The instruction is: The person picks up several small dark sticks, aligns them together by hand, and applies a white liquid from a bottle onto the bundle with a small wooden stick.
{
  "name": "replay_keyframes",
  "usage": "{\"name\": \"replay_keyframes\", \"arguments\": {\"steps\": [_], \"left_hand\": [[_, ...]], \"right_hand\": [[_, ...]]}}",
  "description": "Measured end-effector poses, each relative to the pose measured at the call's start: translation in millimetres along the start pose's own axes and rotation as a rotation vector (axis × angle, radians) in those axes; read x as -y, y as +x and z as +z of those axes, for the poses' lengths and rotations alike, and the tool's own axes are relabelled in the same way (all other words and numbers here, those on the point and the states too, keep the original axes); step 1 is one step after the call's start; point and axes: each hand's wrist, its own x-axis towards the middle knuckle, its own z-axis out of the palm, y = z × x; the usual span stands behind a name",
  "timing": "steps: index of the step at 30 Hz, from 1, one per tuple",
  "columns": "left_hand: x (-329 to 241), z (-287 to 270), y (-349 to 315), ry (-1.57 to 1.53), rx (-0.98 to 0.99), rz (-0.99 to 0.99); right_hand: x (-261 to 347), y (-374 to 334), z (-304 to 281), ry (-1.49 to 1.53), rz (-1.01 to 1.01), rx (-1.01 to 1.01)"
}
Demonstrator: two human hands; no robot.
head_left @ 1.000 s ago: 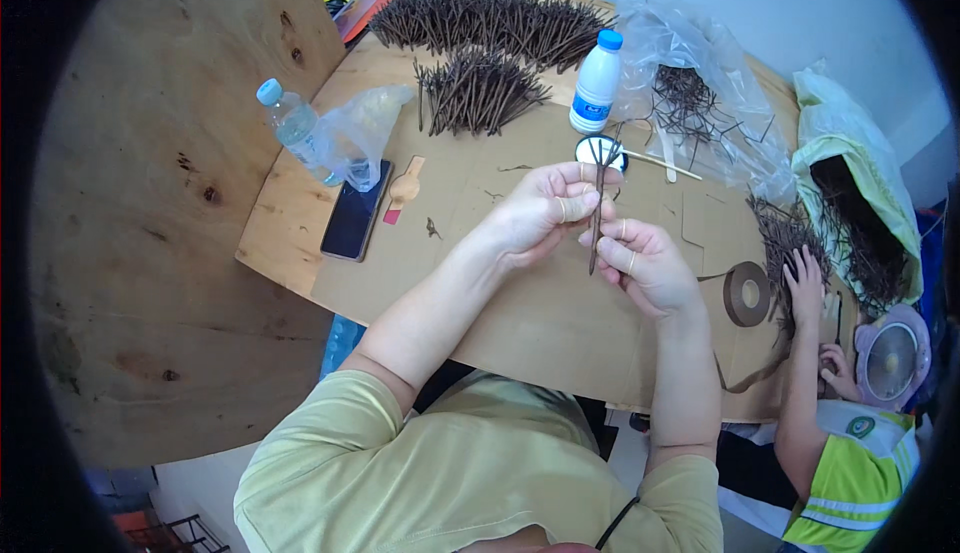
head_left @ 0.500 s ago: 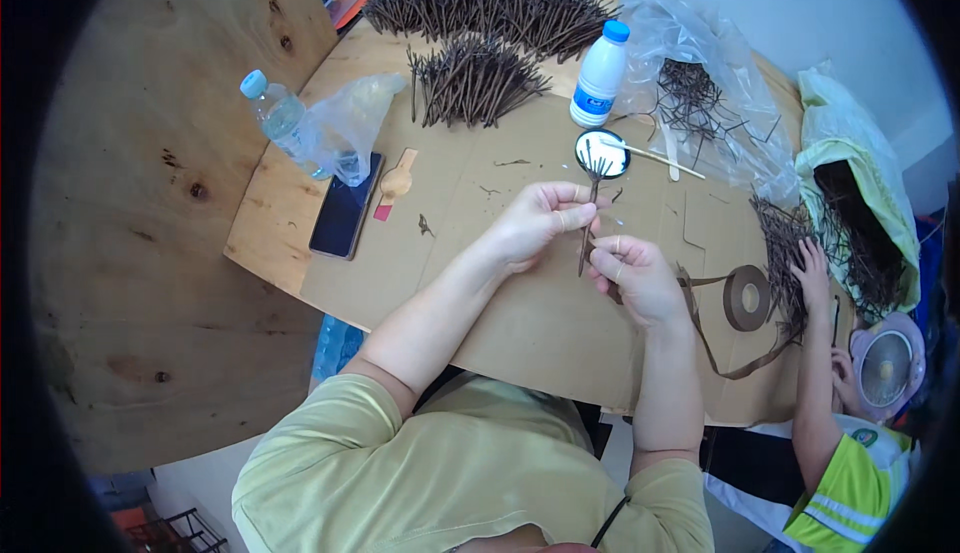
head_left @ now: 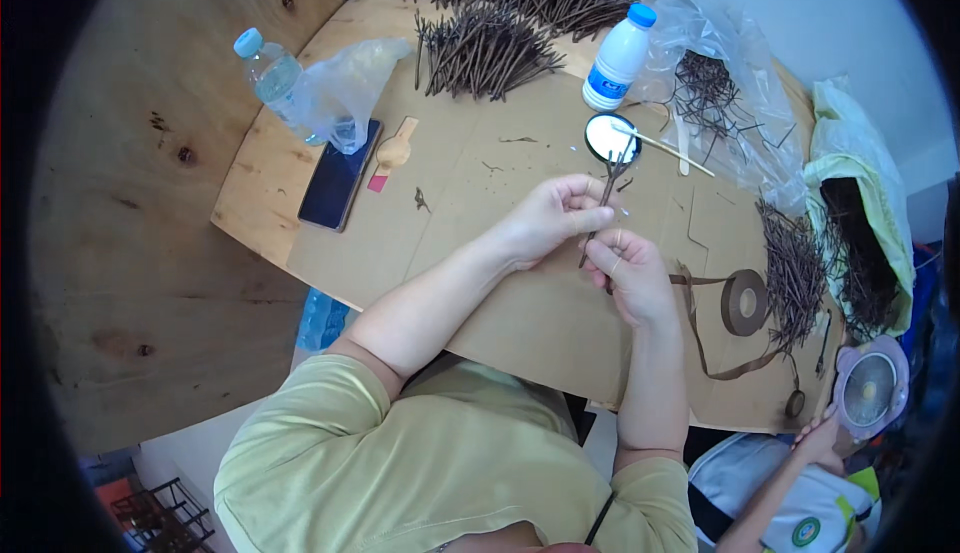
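Observation:
Between my two hands a brown twig-like stem (head_left: 615, 175) stands slanted, its forked tips up and its thin end down. My left hand (head_left: 556, 217) pinches it around the middle. Just below, my right hand (head_left: 632, 273) has its thumb and fingers closed at the stem's lower part. A brown tape strip (head_left: 692, 331) runs from beside the right hand toward a tape roll (head_left: 731, 305); the tape's end is hidden in my fingers. Beyond the tips sits a round dish of white paste (head_left: 603, 141) with a thin stick (head_left: 670, 149) laid across it.
Bundled brown stems (head_left: 490, 53) line the far side. A white bottle (head_left: 612, 61), a clear water bottle (head_left: 276, 81), a phone (head_left: 338, 181) and a plastic bag (head_left: 765, 93) stand around the cardboard (head_left: 480, 303). Right, loose stems (head_left: 795, 273), a purple fan (head_left: 870, 393) and another person's hand (head_left: 820, 443).
The other person's hand has left the loose stems and drawn back near the fan. My hands keep their hold, with the stem turned slightly. The whole view has shifted a little.

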Motion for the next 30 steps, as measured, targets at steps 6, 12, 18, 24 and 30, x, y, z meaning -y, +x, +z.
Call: {"name": "replay_keyframes", "arguments": {"steps": [6,12,18,24,30], "left_hand": [[-2,-7,-1,-0.177,-0.011,-0.01],[-4,0,-2,-0.403,0.063,-0.017],[6,-1,1,-0.024,-0.02,0.067],[2,-3,-1,-0.221,0.043,-0.068],[1,-2,-1,-0.327,0.057,-0.023]], "right_hand": [[-2,0,-7,0.043,-0.019,0.075],[0,-1,-4,0.114,-0.035,0.09],[-4,2,-10,0.119,-0.01,0.094],[1,-2,-7,0.129,-0.01,0.12],[-3,-1,-11,0.137,0.0,0.133]]}}
